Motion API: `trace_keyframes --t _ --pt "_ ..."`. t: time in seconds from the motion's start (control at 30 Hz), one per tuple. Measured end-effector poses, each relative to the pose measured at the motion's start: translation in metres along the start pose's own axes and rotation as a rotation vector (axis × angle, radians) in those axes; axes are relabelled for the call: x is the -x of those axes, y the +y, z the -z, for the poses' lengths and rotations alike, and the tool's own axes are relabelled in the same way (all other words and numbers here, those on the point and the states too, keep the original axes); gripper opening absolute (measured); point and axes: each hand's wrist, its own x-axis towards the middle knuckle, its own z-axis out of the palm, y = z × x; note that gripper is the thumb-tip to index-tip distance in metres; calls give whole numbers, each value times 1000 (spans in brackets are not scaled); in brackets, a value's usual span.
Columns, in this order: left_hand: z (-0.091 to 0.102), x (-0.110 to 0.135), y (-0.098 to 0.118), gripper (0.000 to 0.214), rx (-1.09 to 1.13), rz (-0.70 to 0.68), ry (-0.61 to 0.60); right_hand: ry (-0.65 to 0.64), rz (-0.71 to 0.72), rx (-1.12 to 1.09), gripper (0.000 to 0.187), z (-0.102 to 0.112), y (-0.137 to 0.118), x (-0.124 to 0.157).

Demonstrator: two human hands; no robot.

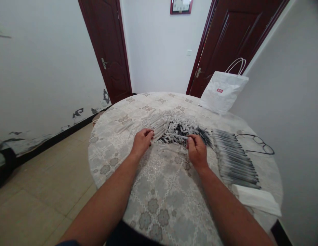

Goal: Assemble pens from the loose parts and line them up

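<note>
My right hand [198,149] pinches the end of a slim, pale pen barrel [178,136], which points left across the pile. My left hand [143,140] is at the pile's left front, its fingers curled together; whatever lies between the fingertips is too small to make out. Between and beyond my hands, clear pen tubes [157,123] lie heaped on the left. Short white pieces [183,118] are piled in the middle and to the back. Thin black parts [205,136] stick out from under them, mostly on the right.
A row of dark-and-clear pens [237,160] lies right of the pile, with eyeglasses [260,143] beyond it. A folded white packet [256,199] sits near the right edge. A white paper bag [224,91] stands at the back right of the round table with a patterned cloth [159,194].
</note>
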Motion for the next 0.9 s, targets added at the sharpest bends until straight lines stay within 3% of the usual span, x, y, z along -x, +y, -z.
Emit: trace_keyframes --t 0.13,0.27,0.4,0.53,0.77,0.9 --pt "-1 3 -6 19 -301 -205 -66 51 13 0 32 2 5 -3" --pt "-7 10 -9 22 -541 -354 -268 71 21 -7 32 4 3 -4" --pt "-10 16 -12 22 -690 -432 -402 75 19 -14 32 4 4 -4" --pt "-13 19 -11 19 -809 -419 -458 73 25 -12 31 4 5 -4" --pt "-16 24 -7 16 -784 -409 -487 83 56 -5 30 2 5 -3" --pt "-14 21 -4 19 -597 -374 -448 68 48 -21 30 2 6 -3"
